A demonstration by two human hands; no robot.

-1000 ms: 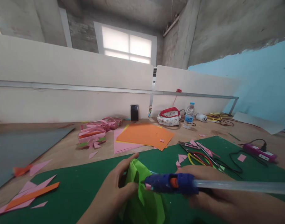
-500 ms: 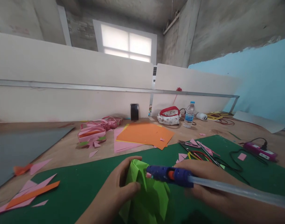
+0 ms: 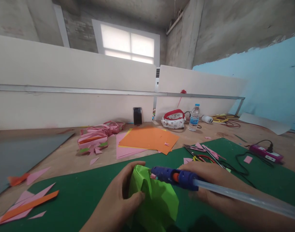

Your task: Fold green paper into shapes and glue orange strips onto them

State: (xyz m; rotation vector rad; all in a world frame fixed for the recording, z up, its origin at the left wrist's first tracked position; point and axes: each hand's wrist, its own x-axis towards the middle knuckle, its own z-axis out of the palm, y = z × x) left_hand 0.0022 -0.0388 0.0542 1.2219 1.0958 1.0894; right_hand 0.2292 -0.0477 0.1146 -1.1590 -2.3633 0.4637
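A folded piece of bright green paper [image 3: 159,203] is pinched between the thumb and fingers of my left hand [image 3: 122,196], above the green cutting mat [image 3: 79,190]. My right hand [image 3: 210,177] grips a dark blue glue gun [image 3: 183,178]. A long translucent glue stick [image 3: 234,193] sticks out of its back end towards the lower right. The gun's tip is at the upper part of the green paper; whether it touches I cannot tell. My right hand's fingers are partly hidden behind the gun.
Pliers and scissors [image 3: 205,158] lie among pink scraps right of centre. Behind are orange sheets [image 3: 147,139], pink paper strips [image 3: 94,135], a phone [image 3: 137,116], a pouch [image 3: 173,120] and a water bottle [image 3: 194,118]. A purple power strip [image 3: 265,153] with a black cable lies at the right.
The lower part of the green paper has turned and spread slightly to the right. The glue gun stays close to its upper part. The whole view has shifted a little.
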